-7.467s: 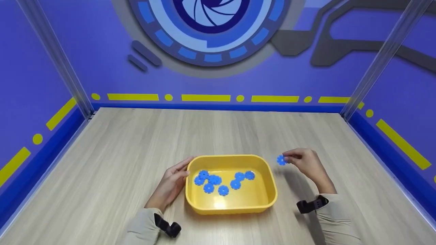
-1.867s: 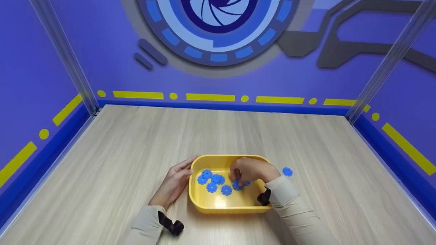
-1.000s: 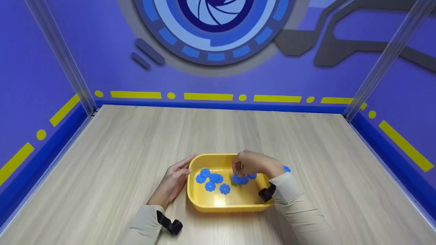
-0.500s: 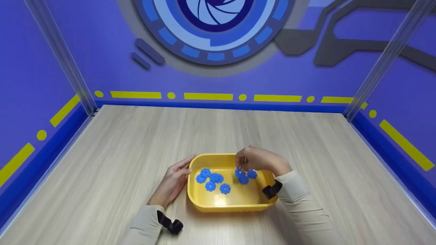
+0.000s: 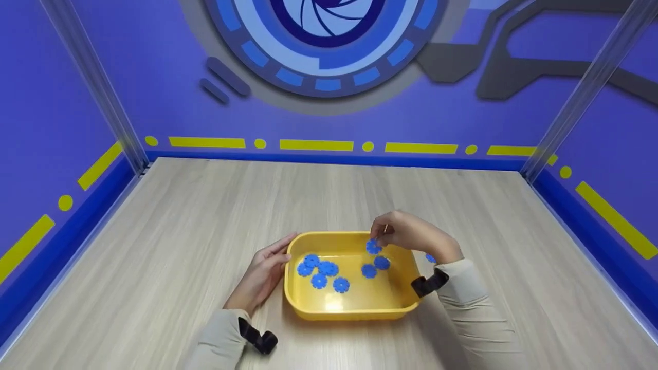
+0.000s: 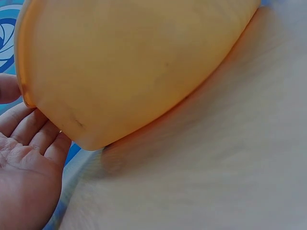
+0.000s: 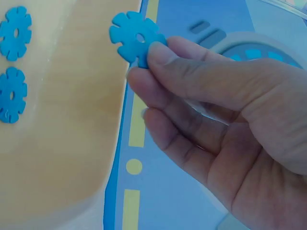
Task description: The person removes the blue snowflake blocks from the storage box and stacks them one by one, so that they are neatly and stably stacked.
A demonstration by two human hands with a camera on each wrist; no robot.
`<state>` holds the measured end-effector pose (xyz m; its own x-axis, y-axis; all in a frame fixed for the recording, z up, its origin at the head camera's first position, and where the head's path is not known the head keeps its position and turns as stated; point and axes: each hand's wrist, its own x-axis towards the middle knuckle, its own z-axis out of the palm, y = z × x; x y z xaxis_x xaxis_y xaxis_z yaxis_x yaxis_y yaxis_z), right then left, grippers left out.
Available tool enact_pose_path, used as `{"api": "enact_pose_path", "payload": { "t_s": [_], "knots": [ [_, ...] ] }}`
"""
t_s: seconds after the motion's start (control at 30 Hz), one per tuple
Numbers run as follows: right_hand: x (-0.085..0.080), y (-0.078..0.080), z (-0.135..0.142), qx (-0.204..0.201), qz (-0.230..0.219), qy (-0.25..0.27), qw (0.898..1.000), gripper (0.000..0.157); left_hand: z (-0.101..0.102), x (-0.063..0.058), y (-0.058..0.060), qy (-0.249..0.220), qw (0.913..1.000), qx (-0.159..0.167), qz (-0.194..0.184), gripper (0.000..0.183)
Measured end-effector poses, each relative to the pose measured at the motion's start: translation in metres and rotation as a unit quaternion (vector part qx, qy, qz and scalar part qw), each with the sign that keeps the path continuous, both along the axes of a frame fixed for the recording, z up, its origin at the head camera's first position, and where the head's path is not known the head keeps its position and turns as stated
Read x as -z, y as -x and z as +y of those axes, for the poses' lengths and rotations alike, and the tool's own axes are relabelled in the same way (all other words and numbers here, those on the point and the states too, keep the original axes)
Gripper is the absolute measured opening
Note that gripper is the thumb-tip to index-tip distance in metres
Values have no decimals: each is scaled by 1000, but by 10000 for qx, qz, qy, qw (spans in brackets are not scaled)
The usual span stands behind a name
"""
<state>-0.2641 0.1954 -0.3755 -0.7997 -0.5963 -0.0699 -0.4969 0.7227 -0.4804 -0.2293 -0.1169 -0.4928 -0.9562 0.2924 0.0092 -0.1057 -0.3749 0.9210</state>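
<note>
A yellow plastic bin [image 5: 354,313] stands on the table. My left hand [image 5: 262,280] grips its left side, the thumb at the rim and the fingers along the outer wall; the left wrist view shows this hand [image 6: 29,167] against the bin [image 6: 120,72]. Above the bin's far right part, my right hand [image 5: 411,234] pinches a blue interlocking disc [image 5: 373,246] between thumb and forefinger. In the right wrist view the disc [image 7: 127,36] has notched edges and a centre hole. Several like discs [image 5: 318,281] lie in the bin, one more disc [image 5: 381,262] below the right hand.
Another blue disc [image 5: 430,258] lies on the wooden table [image 5: 247,205] just right of the bin, partly hidden by the right wrist. Purple printed walls [image 5: 154,77] close off the back and both sides. Each wrist wears a black camera band [image 5: 431,282].
My right hand has lifted one disc from the group in the bin and moved it up and rightward towards the far rim. Earlier it laid a disc on the table. The left hand stays put.
</note>
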Motion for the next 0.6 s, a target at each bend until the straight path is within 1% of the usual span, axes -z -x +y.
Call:
{"api": "enact_pose_path", "payload": {
  "t_s": [0.1,0.3,0.43,0.6],
  "knots": [
    [0,-1,9,127,110,206,9996,10,1,-1,0,61,10000,-11,32,60],
    [4,-2,26,72,533,627,9966,7,1,0,-1,42,10000,56,38,61],
    [7,-4,36,322,646,848,9938,9,1,0,-1,38,10000,18,-46,60],
    [14,-7,49,624,978,1116,9870,11,0,-1,-1,75,10000,36,26,61]
  ]
}}
